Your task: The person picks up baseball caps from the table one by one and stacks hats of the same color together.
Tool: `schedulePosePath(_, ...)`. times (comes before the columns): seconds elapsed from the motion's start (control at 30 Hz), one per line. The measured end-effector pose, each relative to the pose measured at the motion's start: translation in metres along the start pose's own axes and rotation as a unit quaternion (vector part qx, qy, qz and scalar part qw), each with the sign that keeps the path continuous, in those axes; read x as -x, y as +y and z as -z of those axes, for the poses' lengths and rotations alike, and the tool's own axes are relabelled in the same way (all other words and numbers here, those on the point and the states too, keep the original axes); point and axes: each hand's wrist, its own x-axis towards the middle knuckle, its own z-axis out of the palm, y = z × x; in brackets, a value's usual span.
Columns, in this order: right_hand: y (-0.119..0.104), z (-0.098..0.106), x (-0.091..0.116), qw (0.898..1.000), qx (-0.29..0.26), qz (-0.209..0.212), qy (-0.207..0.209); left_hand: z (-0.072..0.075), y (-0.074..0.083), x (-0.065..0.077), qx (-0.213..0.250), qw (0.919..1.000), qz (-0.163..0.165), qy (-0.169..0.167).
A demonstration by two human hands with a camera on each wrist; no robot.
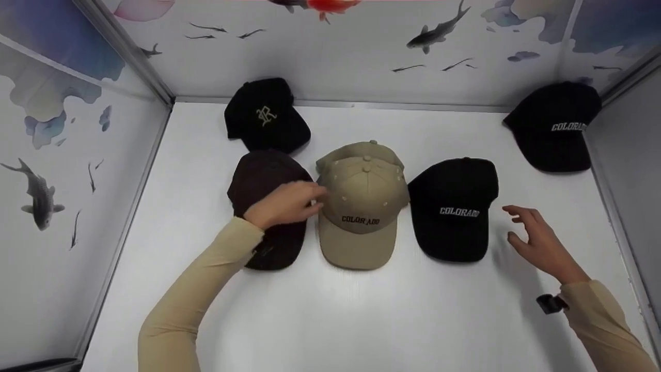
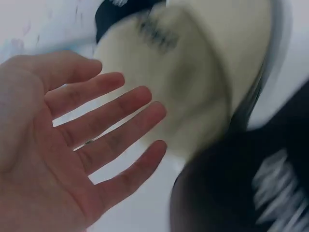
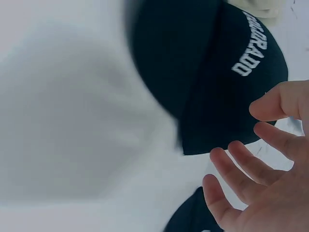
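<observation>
In the middle of the white table lie beige caps (image 1: 364,206) stacked one over another, the top one lettered COLORADO. My left hand (image 1: 292,202) hovers over the dark cap (image 1: 268,175) left of the stack, its fingertips near the stack's side; the left wrist view shows this hand (image 2: 91,121) with fingers spread and holding nothing. A black COLORADO cap (image 1: 457,206) sits right of the stack. Just right of it my right hand (image 1: 539,243) is raised above the table, fingers apart and loosely bent. Nothing is in that palm (image 3: 270,193) in the right wrist view.
Another black cap (image 1: 266,116) with a gold letter lies at the back left. A further black COLORADO cap (image 1: 563,126) sits in the back right corner against the wall. Printed panels (image 1: 351,62) with fish enclose the table (image 1: 320,315) at the back and sides.
</observation>
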Motion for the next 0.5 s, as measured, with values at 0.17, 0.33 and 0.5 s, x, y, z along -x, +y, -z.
schedulePosePath(0.17,0.006,-0.009,0.028,0.999,0.006,-0.032,0.003,0.045,-0.040,-0.016,0.021,0.9975,0.067,0.003)
schedulePosePath(0.33,0.006,-0.023,0.056,0.998,0.008,-0.063,0.006,0.073,-0.080,-0.026,0.039,0.9906,0.130,-0.012)
schedulePosePath(0.5,0.004,-0.038,0.077,0.997,-0.005,-0.080,0.006,0.090,-0.109,-0.026,0.050,0.9748,0.214,-0.038)
